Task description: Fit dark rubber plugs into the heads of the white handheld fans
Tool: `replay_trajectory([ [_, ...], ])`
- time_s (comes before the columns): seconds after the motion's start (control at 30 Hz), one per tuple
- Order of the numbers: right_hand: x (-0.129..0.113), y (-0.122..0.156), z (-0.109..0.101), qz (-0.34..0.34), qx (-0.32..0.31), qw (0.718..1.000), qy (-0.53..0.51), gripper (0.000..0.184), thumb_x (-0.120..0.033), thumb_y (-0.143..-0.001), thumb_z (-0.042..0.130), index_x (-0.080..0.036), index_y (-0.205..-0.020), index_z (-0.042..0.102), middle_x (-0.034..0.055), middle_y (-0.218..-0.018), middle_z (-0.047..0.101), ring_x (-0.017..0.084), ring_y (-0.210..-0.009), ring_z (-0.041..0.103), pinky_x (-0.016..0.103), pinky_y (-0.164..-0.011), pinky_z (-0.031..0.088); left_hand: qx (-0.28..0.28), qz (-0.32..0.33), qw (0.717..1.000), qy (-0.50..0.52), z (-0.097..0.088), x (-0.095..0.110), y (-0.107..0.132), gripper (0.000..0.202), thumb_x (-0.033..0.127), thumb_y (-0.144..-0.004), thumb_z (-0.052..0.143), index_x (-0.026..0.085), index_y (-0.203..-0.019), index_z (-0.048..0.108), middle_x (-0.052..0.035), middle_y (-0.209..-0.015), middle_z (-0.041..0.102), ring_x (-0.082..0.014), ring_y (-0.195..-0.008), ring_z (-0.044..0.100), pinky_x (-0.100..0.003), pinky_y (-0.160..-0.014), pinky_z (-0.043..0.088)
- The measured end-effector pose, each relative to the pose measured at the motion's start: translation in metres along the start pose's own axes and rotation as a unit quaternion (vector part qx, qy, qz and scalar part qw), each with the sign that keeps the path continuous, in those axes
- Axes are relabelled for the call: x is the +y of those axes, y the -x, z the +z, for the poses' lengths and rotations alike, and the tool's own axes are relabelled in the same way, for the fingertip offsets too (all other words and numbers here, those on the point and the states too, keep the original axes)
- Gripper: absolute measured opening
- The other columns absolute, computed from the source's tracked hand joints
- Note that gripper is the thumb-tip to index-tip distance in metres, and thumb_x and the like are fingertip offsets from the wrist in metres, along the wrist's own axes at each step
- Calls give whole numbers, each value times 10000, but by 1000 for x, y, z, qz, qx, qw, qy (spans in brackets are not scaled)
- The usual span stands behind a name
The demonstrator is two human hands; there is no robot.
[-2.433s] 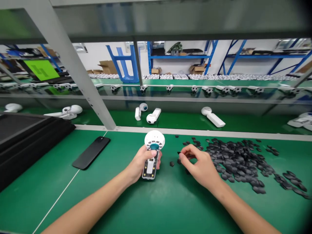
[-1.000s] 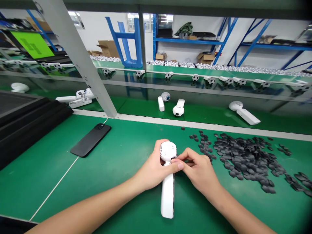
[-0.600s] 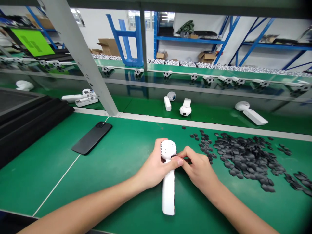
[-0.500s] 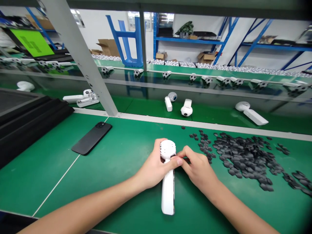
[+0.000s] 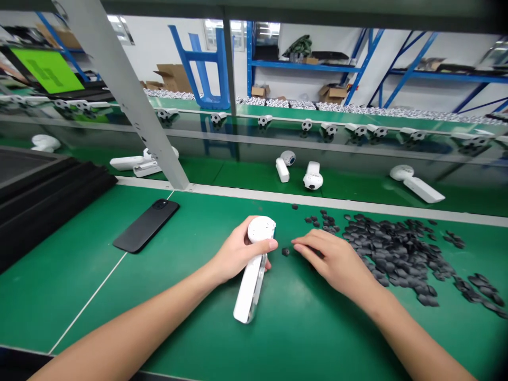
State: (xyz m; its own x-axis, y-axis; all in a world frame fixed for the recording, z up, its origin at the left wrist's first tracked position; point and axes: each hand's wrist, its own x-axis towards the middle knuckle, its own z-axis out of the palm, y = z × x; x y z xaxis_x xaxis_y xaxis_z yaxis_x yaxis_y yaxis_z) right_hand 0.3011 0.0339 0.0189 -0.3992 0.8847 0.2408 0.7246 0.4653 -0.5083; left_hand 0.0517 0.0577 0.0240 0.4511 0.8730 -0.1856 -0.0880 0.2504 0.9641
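My left hand (image 5: 238,253) is shut around the round head of a white hand-held device (image 5: 250,288), whose long handle slants down toward me. My right hand (image 5: 333,259) rests low on the green mat (image 5: 190,317), a little apart from the device, with nothing visible in its fingers. Just beyond its fingertips lies a small black piece (image 5: 285,252). To the right spreads a loose heap of small black pieces (image 5: 397,254), close to my right hand.
A black phone (image 5: 146,226) lies on the mat to the left, beyond it a stack of black foam sheets (image 5: 39,201). A grey steel upright (image 5: 135,100) rises at the mat's far edge. Several white devices (image 5: 313,176) lie on a green surface behind.
My right hand has moved off the device's head to the right and opened. The device has tilted, its handle swinging left, and a small black piece now shows between my hands.
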Motion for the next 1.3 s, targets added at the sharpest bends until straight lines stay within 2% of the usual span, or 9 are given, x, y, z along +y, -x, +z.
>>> replay_trajectory([
  [0.13,4,-3,11,-23,-42,996,71,252,-312,-1060,552,-288,-1237,731,58,-1064,705,236,-982,658,335,-732,547,16,4,1000,1,-1,3,1,474,412,-838,808,235,-1171,521,16,-860,624,-178,-530,703,-264,-451,558],
  [0.23,0,-7,16,-20,-48,996,73,210,-300,-1041,583,-280,-1178,740,58,-1056,696,246,-996,644,340,-724,547,7,-13,1000,8,0,4,1,473,419,-843,804,244,-1171,511,0,-902,653,-177,-537,706,-266,-446,560],
  [0.33,-7,-9,15,-5,-38,999,4,113,-243,-1009,605,-242,-1022,717,46,-995,692,223,-938,654,338,-777,548,-3,-34,998,43,2,1,0,487,472,-867,770,259,-1189,473,-12,-955,671,-172,-561,709,-283,-473,576],
  [0.5,-16,-8,11,55,-11,988,-144,103,-246,-979,597,-244,-1000,698,-5,-806,713,160,-652,649,283,-615,534,7,-11,996,93,3,-2,-3,399,608,-977,538,243,-1102,435,-20,-891,673,-171,-529,675,-294,-468,556],
  [0.67,-24,-5,5,116,-13,955,-271,191,-397,-928,721,-276,-1059,789,8,-985,823,228,-867,786,318,-788,634,20,17,996,88,6,8,1,370,565,-1020,494,254,-1214,448,8,-805,621,-160,-589,651,-273,-553,525],
  [0.8,-36,-2,-2,131,9,936,-326,174,-384,-949,699,-259,-1006,805,20,-888,824,225,-811,793,325,-769,644,33,64,997,-8,10,14,12,535,526,-1011,552,294,-1449,350,3,-864,617,-149,-661,615,-275,-643,500],
  [0.97,-49,2,-6,157,34,882,-443,230,-421,-894,773,-206,-832,720,20,-771,775,180,-682,753,260,-638,625,45,133,962,-234,17,20,29,699,407,-892,754,293,-1488,405,-75,-1195,637,-230,-953,642,-326,-844,505],
  [1.13,-57,4,-3,145,33,888,-436,205,-387,-879,788,-208,-810,717,4,-749,743,157,-652,707,229,-593,579,42,165,923,-346,25,19,36,743,426,-868,750,319,-1487,355,-64,-1160,652,-253,-939,649,-357,-821,510],
  [1.3,-63,6,0,158,57,891,-423,191,-370,-876,780,-216,-786,712,21,-744,758,187,-680,715,246,-586,564,62,150,929,-332,30,16,37,847,491,-793,815,331,-1477,342,-46,-1112,674,-253,-883,663,-353,-788,516],
])
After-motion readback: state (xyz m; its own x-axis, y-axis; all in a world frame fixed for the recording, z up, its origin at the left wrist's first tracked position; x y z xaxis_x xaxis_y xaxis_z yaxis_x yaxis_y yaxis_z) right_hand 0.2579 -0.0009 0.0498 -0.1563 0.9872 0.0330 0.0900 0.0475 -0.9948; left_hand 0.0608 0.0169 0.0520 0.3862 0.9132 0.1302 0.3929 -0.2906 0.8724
